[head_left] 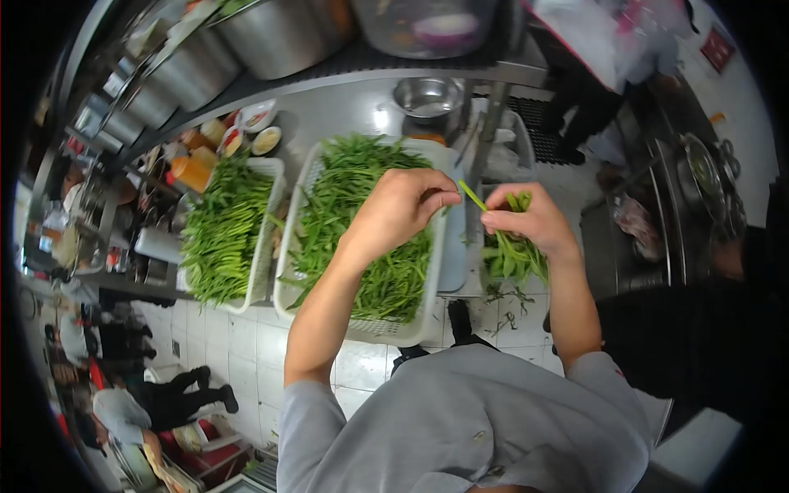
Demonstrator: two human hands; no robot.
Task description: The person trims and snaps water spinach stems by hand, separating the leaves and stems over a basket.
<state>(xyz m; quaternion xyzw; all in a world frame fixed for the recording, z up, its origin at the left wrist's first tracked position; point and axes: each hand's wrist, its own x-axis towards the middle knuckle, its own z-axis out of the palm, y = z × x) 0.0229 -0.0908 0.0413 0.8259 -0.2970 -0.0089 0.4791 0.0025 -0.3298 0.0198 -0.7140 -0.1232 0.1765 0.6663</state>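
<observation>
My right hand (534,220) is closed around a small bunch of water spinach (518,255), leafy ends hanging down. One cut stem end pokes out past the thumb toward my left hand. My left hand (403,205) is raised over the large white basket (438,271), thumb and fingertips pinched together. Whatever is between those fingertips, if anything, is too small to make out. Leafy water spinach (362,164) fills the basket below. Further left, a second white basket (261,267) holds more stems (218,255), laid side by side.
A steel shelf with large pots (279,37) runs above the counter. Behind the baskets sits a metal bowl (427,97). Leaf scraps (511,308) lie on the tiled floor at right. Other people (156,403) are at lower left and upper right; a stove (657,214) is at right.
</observation>
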